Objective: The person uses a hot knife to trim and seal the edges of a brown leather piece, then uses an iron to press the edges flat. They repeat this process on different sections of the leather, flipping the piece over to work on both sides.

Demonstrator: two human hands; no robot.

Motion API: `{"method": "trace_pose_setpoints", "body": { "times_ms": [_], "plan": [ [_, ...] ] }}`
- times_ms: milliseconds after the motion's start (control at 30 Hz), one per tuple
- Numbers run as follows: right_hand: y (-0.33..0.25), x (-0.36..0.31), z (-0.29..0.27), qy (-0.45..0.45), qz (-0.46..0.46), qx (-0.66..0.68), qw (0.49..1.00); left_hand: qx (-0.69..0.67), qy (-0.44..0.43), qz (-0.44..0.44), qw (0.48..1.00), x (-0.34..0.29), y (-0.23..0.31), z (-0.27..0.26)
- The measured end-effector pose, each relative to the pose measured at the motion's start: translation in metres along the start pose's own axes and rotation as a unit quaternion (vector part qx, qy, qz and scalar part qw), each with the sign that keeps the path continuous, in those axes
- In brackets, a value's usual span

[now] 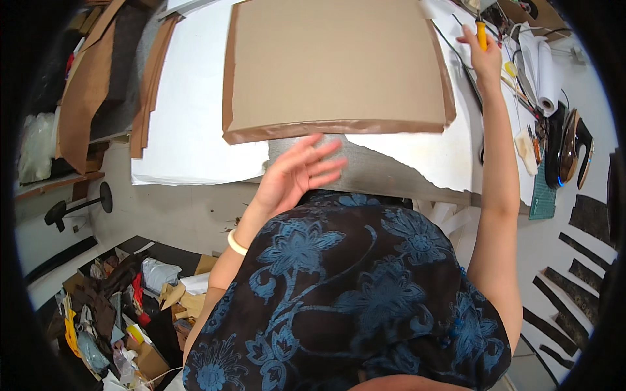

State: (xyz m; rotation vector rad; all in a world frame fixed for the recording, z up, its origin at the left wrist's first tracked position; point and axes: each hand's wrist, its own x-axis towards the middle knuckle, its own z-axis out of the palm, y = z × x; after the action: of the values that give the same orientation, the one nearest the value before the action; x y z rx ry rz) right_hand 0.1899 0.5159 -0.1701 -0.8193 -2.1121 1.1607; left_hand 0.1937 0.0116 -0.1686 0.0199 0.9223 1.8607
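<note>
A large beige panel with brown leather-like strips folded along its edges lies on the white-covered table. Just below its near edge, my left hand hovers with the palm turned partly up and the fingers spread, holding nothing. My right arm reaches to the far right of the table. There my right hand grips a tool with a yellow handle, which points away from me. One finger stands apart from the handle. The tool's far end is too small to make out.
Brown strips lie at the table's left. On the right are a white paper roll, an iron, a green cutting mat and cables. A box of scraps stands low at the left; dark strips lie at the lower right.
</note>
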Motion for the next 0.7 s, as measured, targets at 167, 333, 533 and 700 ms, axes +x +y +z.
{"method": "trace_pose_setpoints", "body": {
  "times_ms": [167,333,533,700],
  "plan": [
    [-0.010,0.000,-0.097,0.066,-0.074,0.130,0.987,0.267,-0.048,0.044,0.961,-0.004,0.024,0.022],
    [-0.074,-0.067,-0.207,0.193,-0.181,-0.024,0.964,0.647,-0.102,0.273,0.705,0.053,0.058,0.083],
    [-0.110,-0.147,-0.237,0.235,-0.181,0.020,0.955,0.784,-0.175,0.350,0.482,0.172,-0.005,0.125],
    [-0.089,-0.144,-0.242,0.225,-0.184,0.068,0.955,0.828,-0.166,0.322,0.428,0.208,-0.035,0.142]
  ]
}}
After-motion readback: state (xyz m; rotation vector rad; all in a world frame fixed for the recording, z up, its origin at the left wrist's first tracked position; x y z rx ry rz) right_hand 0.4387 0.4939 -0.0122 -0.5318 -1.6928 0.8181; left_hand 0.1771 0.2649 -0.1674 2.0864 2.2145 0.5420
